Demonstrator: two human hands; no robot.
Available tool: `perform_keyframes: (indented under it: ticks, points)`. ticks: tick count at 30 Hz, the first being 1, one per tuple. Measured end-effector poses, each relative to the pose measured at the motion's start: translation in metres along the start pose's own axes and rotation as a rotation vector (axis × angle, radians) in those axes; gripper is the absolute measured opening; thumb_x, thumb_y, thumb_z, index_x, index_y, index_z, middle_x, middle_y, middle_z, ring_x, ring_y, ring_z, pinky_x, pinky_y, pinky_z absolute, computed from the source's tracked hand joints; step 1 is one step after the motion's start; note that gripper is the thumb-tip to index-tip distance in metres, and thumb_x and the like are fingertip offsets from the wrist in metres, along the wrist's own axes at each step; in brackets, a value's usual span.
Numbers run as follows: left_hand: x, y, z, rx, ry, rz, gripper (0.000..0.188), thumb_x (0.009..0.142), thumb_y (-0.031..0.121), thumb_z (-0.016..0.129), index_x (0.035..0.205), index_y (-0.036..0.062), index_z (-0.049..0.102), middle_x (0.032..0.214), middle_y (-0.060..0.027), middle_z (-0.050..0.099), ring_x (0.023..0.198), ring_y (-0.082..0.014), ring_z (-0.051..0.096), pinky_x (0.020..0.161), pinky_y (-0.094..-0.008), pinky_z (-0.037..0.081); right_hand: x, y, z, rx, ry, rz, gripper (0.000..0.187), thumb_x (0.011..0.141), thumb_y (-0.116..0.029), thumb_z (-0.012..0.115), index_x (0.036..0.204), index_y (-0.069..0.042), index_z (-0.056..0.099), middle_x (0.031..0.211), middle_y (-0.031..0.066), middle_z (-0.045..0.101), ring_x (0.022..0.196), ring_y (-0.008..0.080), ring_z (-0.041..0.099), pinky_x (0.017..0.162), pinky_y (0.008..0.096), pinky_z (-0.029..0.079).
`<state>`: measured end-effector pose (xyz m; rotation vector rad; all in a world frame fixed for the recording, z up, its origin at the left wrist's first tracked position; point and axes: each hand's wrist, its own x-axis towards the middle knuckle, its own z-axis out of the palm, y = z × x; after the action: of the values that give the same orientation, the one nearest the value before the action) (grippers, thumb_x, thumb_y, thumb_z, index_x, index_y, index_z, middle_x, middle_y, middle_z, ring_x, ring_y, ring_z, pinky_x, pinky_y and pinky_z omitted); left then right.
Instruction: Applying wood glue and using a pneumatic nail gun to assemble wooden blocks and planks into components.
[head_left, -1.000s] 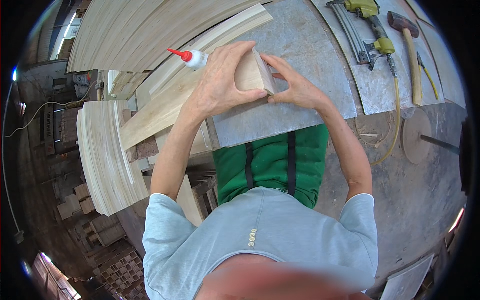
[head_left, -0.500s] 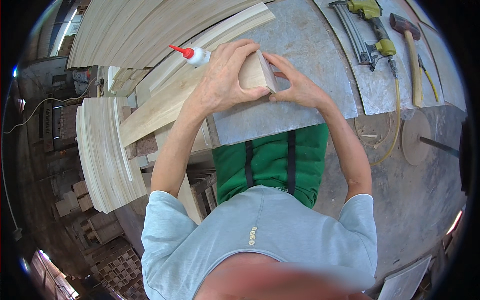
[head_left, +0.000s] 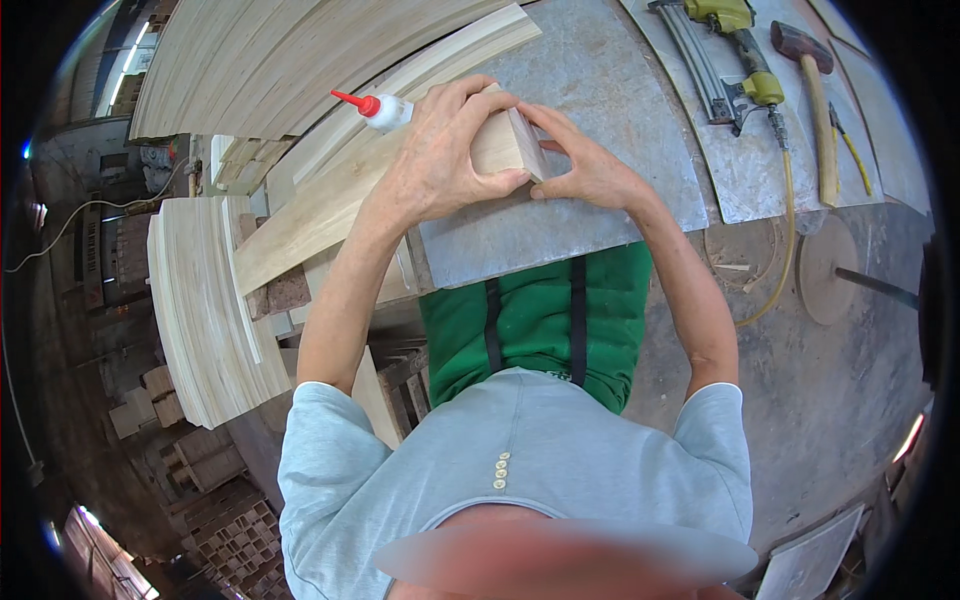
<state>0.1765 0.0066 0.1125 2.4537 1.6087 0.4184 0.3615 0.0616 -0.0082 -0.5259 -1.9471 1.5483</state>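
My left hand [head_left: 440, 150] is closed over a pale wooden piece [head_left: 503, 148] with a squared end, its thumb along the near edge and its fingers over the far side. At the right end of that piece, my right hand [head_left: 585, 168] grips the corner between thumb and fingers. A long pale board [head_left: 320, 218] runs from beneath my left hand toward the lower left. Whether it and the held piece are joined, I cannot tell; my hand covers that spot. Just left of my left fingers lies a white glue bottle [head_left: 392, 113] with a red nozzle, partly hidden.
Under the work is a grey metal-topped table [head_left: 620, 95]. Long boards [head_left: 270, 60] are stacked at the far left, more planks [head_left: 205, 310] nearer. On the right lie a green nail gun [head_left: 745, 60] with a yellow hose [head_left: 790, 230], a mallet [head_left: 815, 90] and pliers [head_left: 850, 150].
Both hands keep their hold on the wooden piece, with hardly any movement. The whole view has shifted slightly.
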Motion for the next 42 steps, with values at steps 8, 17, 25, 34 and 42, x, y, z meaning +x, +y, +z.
perform_keyframes:
  ticks: [8,17,25,34,42]
  points:
    - [-0.005,-0.002,-0.006,-0.037,-0.011,-0.064,0.075,0.062,0.03,0.077,0.126,0.0036,0.047,0.132,-0.0161,0.044,0.124,-0.0326,0.041,0.103,-0.0423,0.035,0.007,0.003,0.006,0.025,-0.04,-0.033,0.098,0.064,-0.006,0.077,0.146,-0.008,0.022,0.146,0.0113,0.026,0.134,0.0254,0.029,0.11,0.04,0.031]
    - [0.004,-0.007,-0.004,-0.137,0.006,-0.06,0.075,0.072,0.039,0.075,0.129,0.002,0.045,0.128,-0.0161,0.047,0.122,-0.03,0.044,0.102,-0.0399,0.038,0.0,0.001,0.0,0.007,-0.016,0.0,0.099,0.064,-0.008,0.078,0.146,-0.01,0.023,0.148,0.0104,0.024,0.136,0.0258,0.027,0.11,0.0407,0.031]
    - [0.019,-0.005,-0.01,-0.311,-0.061,-0.326,0.047,0.088,0.03,0.062,0.126,0.0033,0.052,0.124,-0.0147,0.053,0.116,-0.0249,0.05,0.094,-0.0384,0.044,-0.001,0.002,0.002,-0.025,-0.025,0.02,0.101,0.063,-0.009,0.078,0.147,-0.013,0.022,0.149,0.0098,0.023,0.137,0.0264,0.025,0.111,0.0414,0.03]
    - [-0.124,0.02,-0.037,-0.638,-0.031,-0.257,0.032,0.081,0.014,0.068,0.11,0.0013,0.062,0.1,-0.0112,0.066,0.091,-0.022,0.063,0.082,-0.0324,0.048,-0.124,-0.023,-0.006,0.21,0.274,0.29,0.059,0.081,-0.014,0.067,0.135,-0.004,0.045,0.128,0.0157,0.054,0.12,0.0247,0.05,0.1,0.0368,0.041]
    - [-0.427,-0.017,0.213,-0.726,0.031,-1.423,0.037,0.09,0.025,0.057,0.113,-0.0043,0.058,0.099,-0.0117,0.064,0.093,-0.021,0.058,0.085,-0.0319,0.044,-0.407,0.215,0.136,0.395,0.572,1.288,0.032,0.086,-0.017,0.056,0.111,0.003,0.059,0.088,0.0113,0.066,0.07,0.0185,0.06,0.058,0.033,0.049]
